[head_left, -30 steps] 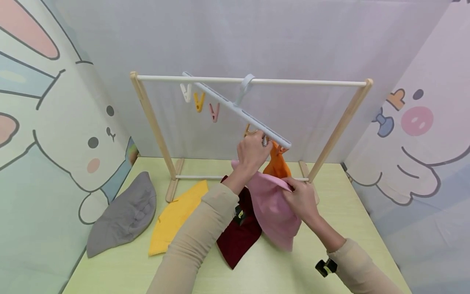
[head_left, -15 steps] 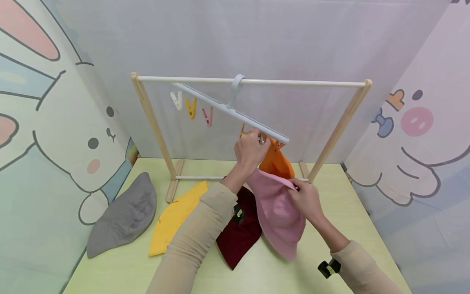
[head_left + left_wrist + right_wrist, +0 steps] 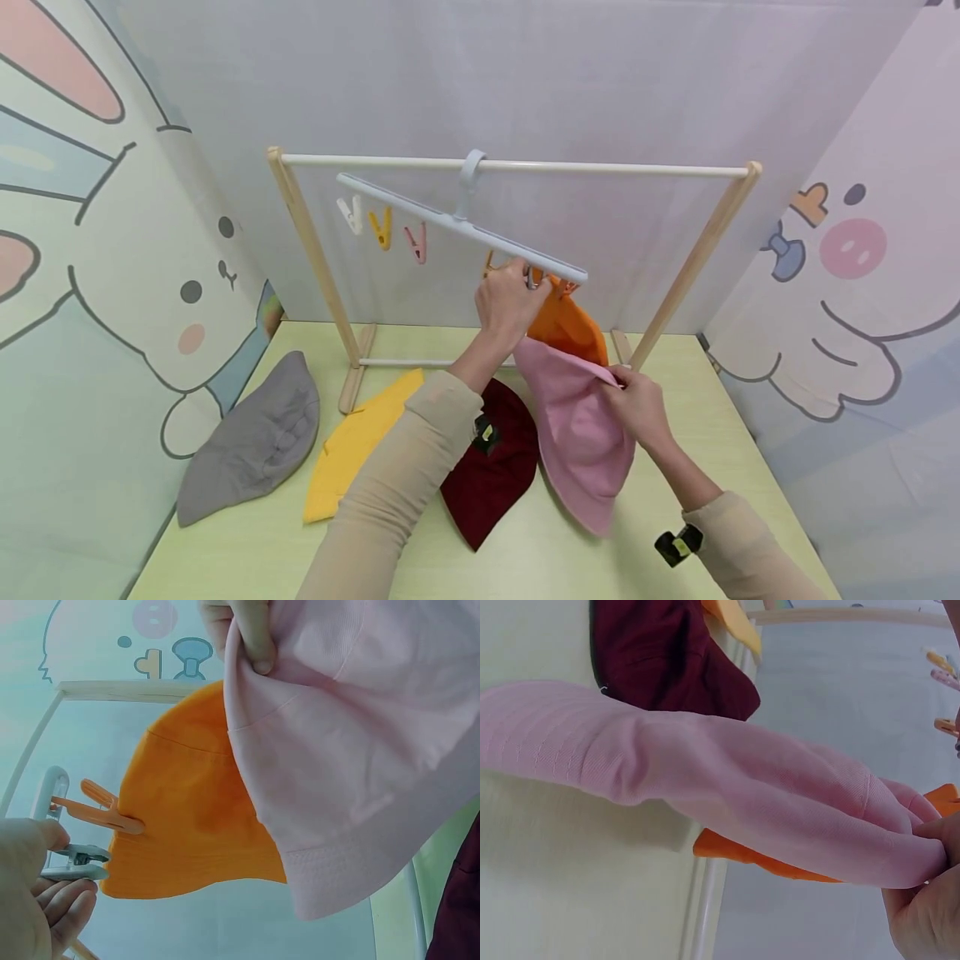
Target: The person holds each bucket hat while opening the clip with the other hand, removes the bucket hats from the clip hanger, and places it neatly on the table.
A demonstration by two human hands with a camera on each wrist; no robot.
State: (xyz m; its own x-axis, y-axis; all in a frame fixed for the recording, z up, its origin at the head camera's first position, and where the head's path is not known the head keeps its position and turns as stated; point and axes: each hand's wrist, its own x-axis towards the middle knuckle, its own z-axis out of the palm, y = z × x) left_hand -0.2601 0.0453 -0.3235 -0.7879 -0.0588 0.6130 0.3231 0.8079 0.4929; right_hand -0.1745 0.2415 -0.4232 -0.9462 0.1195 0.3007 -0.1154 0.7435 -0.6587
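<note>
My left hand (image 3: 510, 300) pinches a grey clothespin (image 3: 79, 862) under the right half of the pale blue hanger (image 3: 457, 223). Its jaws point toward an orange bucket hat (image 3: 566, 321), which hangs from the hanger's end by an orange clothespin (image 3: 105, 814). In front of and below that hat, my right hand (image 3: 636, 408) holds a pink bucket hat (image 3: 577, 425) by its crown, thumb and fingers pinching the fold. The pink hat (image 3: 345, 750) partly covers the orange one in the left wrist view.
The hanger hooks over the white rail (image 3: 615, 167) of a wooden-legged rack. White (image 3: 350, 215), yellow (image 3: 381, 229) and pink (image 3: 416, 243) clothespins hang on its left half. Grey (image 3: 255, 437), yellow (image 3: 363, 446) and dark red (image 3: 495, 467) hats lie on the table (image 3: 225, 567).
The hanger's hook has slid left along the rail and its left end has swung nearer. The pink hat and right hand have shifted right and slightly down; the left hand has moved slightly left.
</note>
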